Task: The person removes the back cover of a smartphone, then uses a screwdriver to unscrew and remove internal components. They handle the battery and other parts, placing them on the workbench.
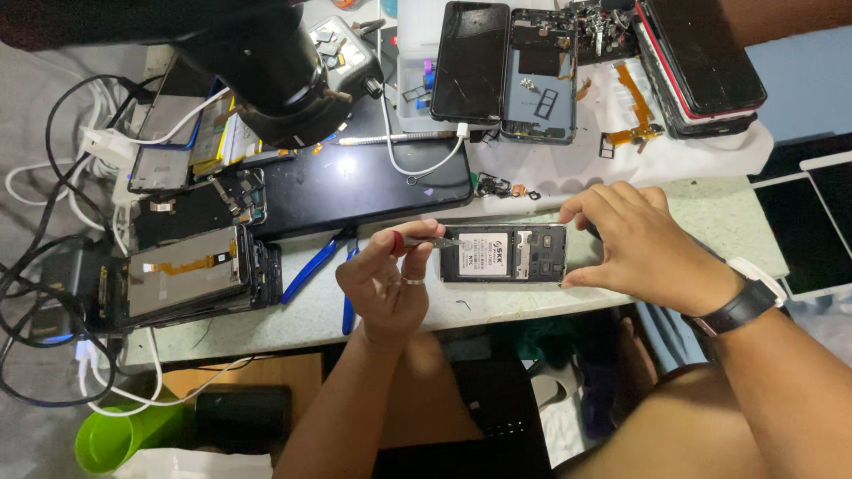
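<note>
Here the person's left hand (386, 279) has its grip pinched together on a slim screwdriver (430, 240) with a red handle, the metal tip reaching onto the top left corner of an opened phone (503, 254) that lies flat near the front edge of the bench (710, 217). The phone's back cover is off, so its battery with a white label and the dark inner frame show. The right hand (635, 244) has its grip clamped on the phone's right end, thumb at the lower corner and fingers curled over the upper edge; a black wristband with a white watch (750, 297) sits on that wrist. Just left of the left hand lie blue-handled pliers (321, 266), partly on a large black mat (355, 186). Farther left is a stack of stripped phone screens (191, 275) amid tangled black and white cables (53, 222). At the back of the bench, on a white cloth (621, 151), lie another dark phone (469, 60), an open phone frame (539, 75) and orange flex ribbons (635, 111). A black microscope barrel (284, 71) hangs over the mat, and a green cup (111, 436) stands on the floor below the bench.
</note>
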